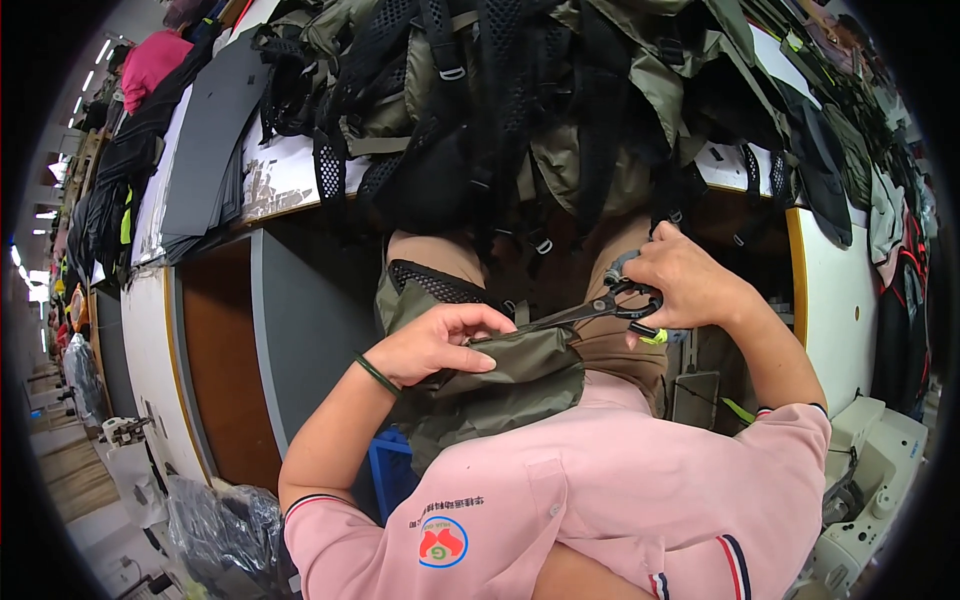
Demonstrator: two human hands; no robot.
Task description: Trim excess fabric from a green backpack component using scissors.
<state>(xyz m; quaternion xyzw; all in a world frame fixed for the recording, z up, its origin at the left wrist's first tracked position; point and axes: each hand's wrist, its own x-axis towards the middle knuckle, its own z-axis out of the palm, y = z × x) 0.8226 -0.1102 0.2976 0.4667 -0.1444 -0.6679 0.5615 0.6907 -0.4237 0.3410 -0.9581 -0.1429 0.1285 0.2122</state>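
The olive-green fabric piece [500, 385] lies on the person's lap, just under the chest, with its upper edge running roughly left to right. The left hand [435, 345] lies directly on this edge: its fingers are curled and pressed together, pinching the fabric rim from above, with the wrist bent and a dark band around it. The scissors [590, 310] come from the right side, their long axis almost level and the blades pointing left toward the pinched spot; the tips are just beside the left fingers. The right hand [685, 285] holds the scissor handles with fingers closed through the loops, the forearm coming up from the lower right. So the left hand is the nearer one to the fabric. Above both hands, a pile of dark and olive backpacks [520, 110] hangs over the white table edge [830, 290].
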